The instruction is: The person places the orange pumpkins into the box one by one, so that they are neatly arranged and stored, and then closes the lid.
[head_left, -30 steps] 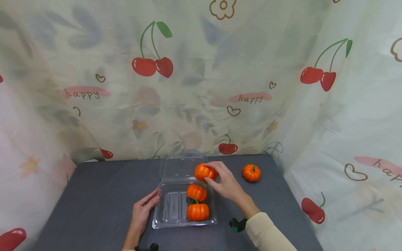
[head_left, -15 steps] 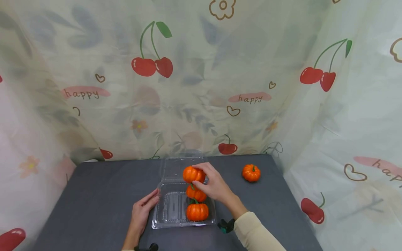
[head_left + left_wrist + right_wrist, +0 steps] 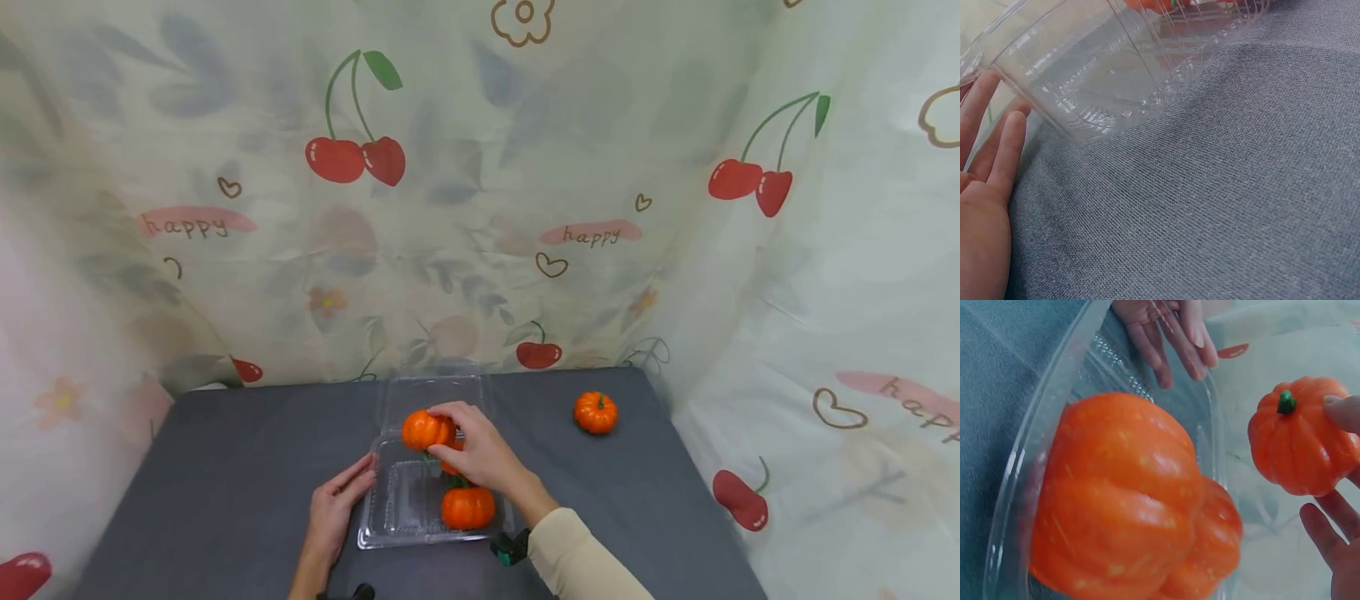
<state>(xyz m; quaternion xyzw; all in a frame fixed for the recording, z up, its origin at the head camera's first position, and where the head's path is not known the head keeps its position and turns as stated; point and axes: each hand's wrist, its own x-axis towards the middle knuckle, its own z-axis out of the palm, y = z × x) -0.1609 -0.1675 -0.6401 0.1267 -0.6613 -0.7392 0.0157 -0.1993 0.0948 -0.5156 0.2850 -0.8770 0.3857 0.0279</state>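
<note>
Backdrop's a pale curtain (image 3: 450, 200) with cherries, hearts and "happy" printed all over it, and under that there's a dark grey table (image 3: 240, 483) filling the bottom of the head view. Just below and left of the middle there's a clear plastic box (image 3: 401, 504), with its lid (image 3: 431, 402) flipped open toward the top of the frame.

The right hand (image 3: 480, 450) has a small orange pumpkin (image 3: 420, 430) pinched, so those fingers are curled in on it, not wide. The pumpkin pokes out to the left of the fingertips, over the upper part of the box. Right wrist view has it at the right edge, thumb near the green stem, fingers on the lower side, well apart from the two in the box.

Those two are the front pumpkin (image 3: 467, 508) and the back pumpkin (image 3: 448, 462), the latter mostly hidden by the right hand. The left hand (image 3: 333, 504) has its fingers pretty much straight, touching the box's left side. One more, the loose pumpkin (image 3: 596, 413), sits on the table, right of centre, well away from both hands.
</note>
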